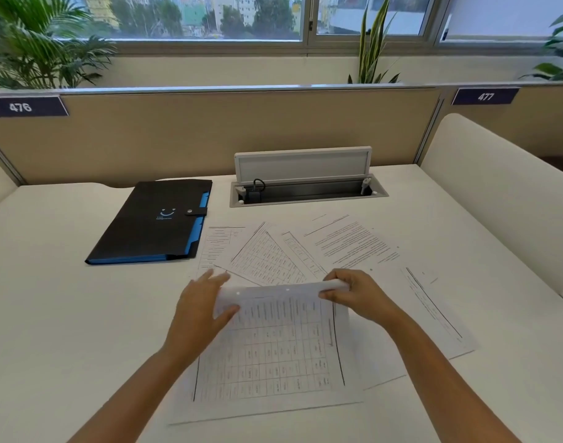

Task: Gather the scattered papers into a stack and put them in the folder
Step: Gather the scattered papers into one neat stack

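Several printed papers lie scattered on the white desk. A sheet with a table grid lies nearest me, its far edge curled up. My left hand holds that edge at its left corner, thumb on top. My right hand pinches the same edge at the right corner. Beyond my hands lie a tilted grid sheet, a text sheet and a form sheet. Another sheet lies to the right. The black folder with blue tabs lies shut at the back left, snapped closed.
An open cable box with a raised lid is sunk into the desk behind the papers. A beige partition runs along the back. A white padded divider borders the desk on the right.
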`<control>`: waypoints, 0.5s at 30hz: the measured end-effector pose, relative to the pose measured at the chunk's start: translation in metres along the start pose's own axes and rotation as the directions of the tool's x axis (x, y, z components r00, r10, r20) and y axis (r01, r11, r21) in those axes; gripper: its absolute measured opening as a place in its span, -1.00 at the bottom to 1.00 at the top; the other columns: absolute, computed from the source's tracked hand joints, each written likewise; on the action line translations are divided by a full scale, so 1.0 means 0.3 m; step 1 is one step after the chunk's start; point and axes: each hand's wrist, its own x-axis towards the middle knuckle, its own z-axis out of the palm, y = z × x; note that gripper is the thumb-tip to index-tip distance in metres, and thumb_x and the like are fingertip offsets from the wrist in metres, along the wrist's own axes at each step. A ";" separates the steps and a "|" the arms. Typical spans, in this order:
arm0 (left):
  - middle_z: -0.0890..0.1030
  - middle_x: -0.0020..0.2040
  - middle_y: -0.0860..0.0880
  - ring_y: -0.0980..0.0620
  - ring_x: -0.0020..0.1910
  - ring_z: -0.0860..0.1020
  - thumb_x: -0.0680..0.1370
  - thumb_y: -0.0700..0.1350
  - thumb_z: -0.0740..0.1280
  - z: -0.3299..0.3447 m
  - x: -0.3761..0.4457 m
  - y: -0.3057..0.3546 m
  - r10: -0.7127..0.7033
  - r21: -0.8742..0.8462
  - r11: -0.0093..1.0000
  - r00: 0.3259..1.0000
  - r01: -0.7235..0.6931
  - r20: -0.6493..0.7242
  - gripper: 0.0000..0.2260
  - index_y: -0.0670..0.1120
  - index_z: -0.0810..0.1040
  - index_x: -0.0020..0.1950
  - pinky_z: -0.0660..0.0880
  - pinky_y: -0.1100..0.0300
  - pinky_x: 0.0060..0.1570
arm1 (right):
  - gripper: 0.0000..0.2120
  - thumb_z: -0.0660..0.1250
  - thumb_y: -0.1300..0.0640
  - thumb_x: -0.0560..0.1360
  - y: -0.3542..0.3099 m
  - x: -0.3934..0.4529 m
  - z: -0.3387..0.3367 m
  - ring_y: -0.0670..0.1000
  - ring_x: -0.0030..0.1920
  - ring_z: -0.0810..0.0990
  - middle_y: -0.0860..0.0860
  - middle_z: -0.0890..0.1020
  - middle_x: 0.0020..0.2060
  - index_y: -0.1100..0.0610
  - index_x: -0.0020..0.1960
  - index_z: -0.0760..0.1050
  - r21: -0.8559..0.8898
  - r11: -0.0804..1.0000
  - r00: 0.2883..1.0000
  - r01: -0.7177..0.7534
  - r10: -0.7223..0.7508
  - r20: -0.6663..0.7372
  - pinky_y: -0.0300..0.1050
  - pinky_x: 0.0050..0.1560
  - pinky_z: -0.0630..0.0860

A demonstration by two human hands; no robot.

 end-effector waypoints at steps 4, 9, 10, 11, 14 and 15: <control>0.59 -0.19 0.08 0.12 -0.18 0.57 0.51 0.10 0.25 -0.012 0.055 0.059 -0.017 -0.118 0.992 0.975 0.043 0.220 -0.89 0.09 0.49 -0.10 0.40 0.35 -0.23 | -0.91 0.35 -0.03 0.45 -0.014 0.004 -0.022 -0.08 -0.18 0.59 -0.12 0.60 -0.21 -0.04 -0.10 0.49 0.010 1.000 0.991 0.000 0.001 -0.134 -0.34 -0.26 0.47; 0.56 -0.29 0.06 0.11 -0.29 0.54 0.52 -0.02 0.28 0.037 0.029 0.013 -0.135 -0.233 0.954 0.966 0.186 0.218 -0.91 0.01 0.49 -0.15 0.42 0.31 -0.34 | -0.47 0.29 -0.21 0.44 0.132 -0.058 -0.103 0.09 0.17 0.49 0.10 0.51 0.21 0.07 0.29 0.35 -0.222 0.872 0.859 -0.436 0.329 -0.393 0.01 0.09 0.45; 0.55 -0.29 0.06 0.11 -0.30 0.54 0.52 -0.05 0.28 0.053 0.014 0.000 -0.159 -0.239 0.947 0.960 0.214 0.232 -0.93 0.00 0.49 -0.14 0.41 0.31 -0.35 | -0.38 0.29 -0.23 0.43 0.164 -0.081 -0.121 0.17 0.26 0.42 0.14 0.45 0.28 0.09 0.35 0.29 -0.289 0.786 0.808 -0.546 0.403 -0.430 0.09 0.18 0.40; 0.54 -0.30 0.08 0.14 -0.31 0.52 0.52 -0.06 0.29 0.068 -0.001 -0.010 -0.182 -0.241 0.941 0.955 0.239 0.234 -0.94 0.00 0.49 -0.14 0.40 0.32 -0.36 | -0.29 0.29 -0.27 0.40 0.190 -0.104 -0.136 0.21 0.32 0.35 0.17 0.38 0.33 0.11 0.39 0.22 -0.332 0.690 0.749 -0.644 0.479 -0.457 0.16 0.25 0.36; 0.55 -0.31 0.06 0.12 -0.33 0.51 0.51 -0.07 0.30 0.106 -0.028 -0.010 -0.245 -0.291 0.908 0.945 0.301 0.215 -0.91 -0.02 0.50 -0.19 0.38 0.29 -0.36 | -0.12 0.26 -0.38 0.34 0.252 -0.161 -0.163 0.25 0.40 0.19 0.17 0.19 0.43 0.09 0.46 0.06 -0.315 0.471 0.567 -0.824 0.663 -0.489 0.29 0.34 0.24; 0.57 -0.30 0.02 0.09 -0.33 0.51 0.51 -0.07 0.31 0.117 -0.030 -0.003 -0.260 -0.324 0.888 0.937 0.327 0.233 -0.89 -0.05 0.52 -0.20 0.38 0.26 -0.34 | -0.09 0.24 -0.41 0.33 0.263 -0.173 -0.167 0.25 0.42 0.13 0.15 0.13 0.46 0.07 0.47 0.03 -0.294 0.444 0.533 -0.846 0.700 -0.476 0.32 0.34 0.22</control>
